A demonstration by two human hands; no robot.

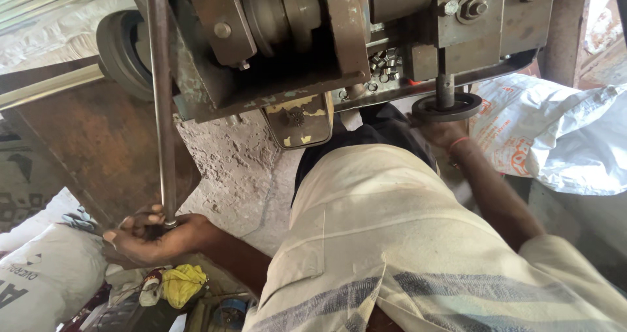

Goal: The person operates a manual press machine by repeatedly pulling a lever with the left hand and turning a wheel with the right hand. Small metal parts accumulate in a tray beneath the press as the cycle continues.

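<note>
I look down over my pale shirt at a heavy, rusty grey machine [294, 51]. My left hand [147, 234] is closed around the lower end of a long thin steel rod [161, 97] that runs up along the machine's left side. My right hand [443, 131] reaches up and grips a small dark handwheel [447, 107] under the machine's right part, with an orange thread at the wrist. Several small metal pieces [385, 63] lie in a tray of the machine near its middle.
A white printed sack [555, 136] lies at the right. Another sack [46, 273] sits at the lower left, beside a yellow cloth [184, 283] and small clutter. A rusty metal plate [98, 149] and rough concrete floor [235, 169] lie below the machine.
</note>
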